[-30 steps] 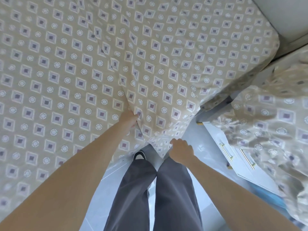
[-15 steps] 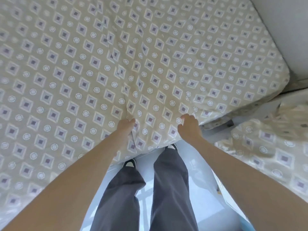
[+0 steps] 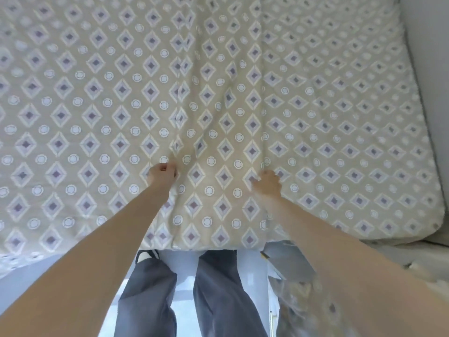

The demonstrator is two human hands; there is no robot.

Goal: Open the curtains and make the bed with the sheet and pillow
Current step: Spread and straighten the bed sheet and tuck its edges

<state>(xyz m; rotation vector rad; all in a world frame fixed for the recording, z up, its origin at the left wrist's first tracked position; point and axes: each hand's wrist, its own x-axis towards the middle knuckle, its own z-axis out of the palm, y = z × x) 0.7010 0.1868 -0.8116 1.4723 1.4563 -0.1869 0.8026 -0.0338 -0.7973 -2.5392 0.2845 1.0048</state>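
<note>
A beige sheet (image 3: 243,98) printed with purple diamonds and white circles covers the bed and fills most of the head view. Long creases run up its middle. My left hand (image 3: 162,175) has its fingers curled into a pinch of sheet at the foot of one crease. My right hand (image 3: 269,182) lies on the sheet a little to the right, fingers bent into the cloth. The sheet's near edge (image 3: 206,244) hangs over the bed side above my legs. No pillow or curtain is in view.
A pale wall (image 3: 432,69) borders the bed on the right. More patterned fabric (image 3: 315,305) lies bunched at the lower right, beside a white cabinet edge (image 3: 271,312). My grey trousers (image 3: 213,295) stand on a light floor close to the bed.
Both hands moved forward over the bed and the sheet now lies flatter and wider. My right hand went from the hanging edge up onto the sheet's top.
</note>
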